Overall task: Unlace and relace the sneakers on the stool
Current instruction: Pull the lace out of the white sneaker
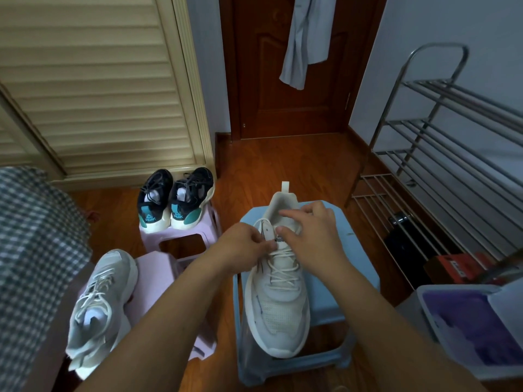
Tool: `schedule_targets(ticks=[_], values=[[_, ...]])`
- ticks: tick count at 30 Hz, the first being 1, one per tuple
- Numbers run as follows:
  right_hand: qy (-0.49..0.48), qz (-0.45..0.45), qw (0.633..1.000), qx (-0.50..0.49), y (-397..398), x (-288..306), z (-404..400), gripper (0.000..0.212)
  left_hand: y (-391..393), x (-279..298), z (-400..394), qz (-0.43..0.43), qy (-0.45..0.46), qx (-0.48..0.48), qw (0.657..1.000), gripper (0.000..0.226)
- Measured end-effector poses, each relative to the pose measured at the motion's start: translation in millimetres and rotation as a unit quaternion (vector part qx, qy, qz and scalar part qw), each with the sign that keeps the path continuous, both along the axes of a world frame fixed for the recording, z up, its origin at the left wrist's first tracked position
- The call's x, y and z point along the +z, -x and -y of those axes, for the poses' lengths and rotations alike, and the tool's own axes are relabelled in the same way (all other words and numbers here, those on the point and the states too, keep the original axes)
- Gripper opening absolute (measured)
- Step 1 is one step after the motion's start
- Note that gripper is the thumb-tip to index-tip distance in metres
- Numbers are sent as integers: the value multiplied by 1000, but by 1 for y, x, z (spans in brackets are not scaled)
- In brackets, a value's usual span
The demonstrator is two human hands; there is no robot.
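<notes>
A cream sneaker [278, 301] lies on the light blue stool [339, 281], toe toward me, laced most of the way up. My left hand [243, 247] pinches the cream lace [283, 267] near the upper eyelets. My right hand [308, 233] hovers over the tongue, its thumb and fingers pinching the lace end at the same spot. The matching cream sneaker [102, 304] rests laced on a pink stool [158, 278] at the left.
A pair of black and teal sneakers [175, 199] stands on a second pink stool [181, 239] farther back. A metal shoe rack [441, 165] fills the right side. A lidded bin [469, 329] sits at lower right, a checked cloth [34, 250] at the left.
</notes>
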State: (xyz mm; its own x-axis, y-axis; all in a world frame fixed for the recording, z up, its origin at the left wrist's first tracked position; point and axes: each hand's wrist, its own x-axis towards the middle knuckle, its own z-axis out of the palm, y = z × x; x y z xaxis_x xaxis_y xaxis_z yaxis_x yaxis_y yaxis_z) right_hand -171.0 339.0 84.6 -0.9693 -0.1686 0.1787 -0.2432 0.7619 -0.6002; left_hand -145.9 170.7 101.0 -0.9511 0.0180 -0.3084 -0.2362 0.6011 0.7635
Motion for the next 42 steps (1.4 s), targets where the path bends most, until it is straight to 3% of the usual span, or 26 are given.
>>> schedule_targets(ticks=[2, 5, 7, 9, 11, 15, 18, 20, 24, 27, 31, 33, 35, 37, 38, 40, 41, 42], values=[[-20, -19, 1000, 14, 4, -1, 2, 32, -4, 1, 4, 74, -173, 55, 981, 18], [-30, 1, 999, 30, 6, -2, 1, 29, -12, -3, 2, 156, -425, 172, 875, 5], [-22, 14, 999, 46, 6, -2, 1, 30, -20, -5, -6, 157, -516, 240, 807, 5], [-21, 18, 998, 61, 4, -2, 5, 34, -27, -4, -13, 137, -563, 262, 771, 6], [-27, 17, 997, 65, 1, -3, 11, 32, -28, -5, -17, 134, -553, 254, 782, 8], [-25, 43, 998, 42, 0, -2, 19, 34, -21, -7, -15, 119, -333, 229, 907, 19], [-3, 40, 999, 22, 3, -2, 21, 26, -18, -11, -14, 81, -268, 171, 945, 21], [17, 31, 999, 10, 3, -2, 23, 14, -18, -10, -13, 46, -297, 198, 933, 22], [52, 37, 998, -8, 6, -2, 23, 12, -39, 2, -12, 13, -524, 301, 796, 16], [51, 37, 998, -4, 9, -1, 20, 12, -49, 6, -7, 39, -568, 279, 774, 17], [31, 35, 999, 21, 8, -2, 21, 10, -28, 14, 4, 156, -449, 187, 860, 33], [16, 27, 999, 26, 8, -3, 23, 14, -21, 10, 9, 153, -350, 125, 916, 34], [12, 20, 999, 26, 9, -2, 22, 14, -16, 7, 15, 102, -304, 106, 941, 31], [20, 24, 999, 23, 13, -1, 18, 13, -18, 12, 24, 4, -368, 152, 917, 24], [22, 26, 999, 23, 14, -1, 16, 14, -23, 18, 29, -37, -448, 178, 875, 20], [16, 25, 999, 32, 14, -1, 14, 16, -34, 28, 41, -40, -637, 165, 752, 14], [11, 22, 999, 38, 13, -1, 14, 17, -40, 33, 43, 7, -668, 133, 733, 17], [8, 19, 999, 42, 13, -1, 15, 18, -44, 34, 44, 76, -641, 93, 758, 26]])
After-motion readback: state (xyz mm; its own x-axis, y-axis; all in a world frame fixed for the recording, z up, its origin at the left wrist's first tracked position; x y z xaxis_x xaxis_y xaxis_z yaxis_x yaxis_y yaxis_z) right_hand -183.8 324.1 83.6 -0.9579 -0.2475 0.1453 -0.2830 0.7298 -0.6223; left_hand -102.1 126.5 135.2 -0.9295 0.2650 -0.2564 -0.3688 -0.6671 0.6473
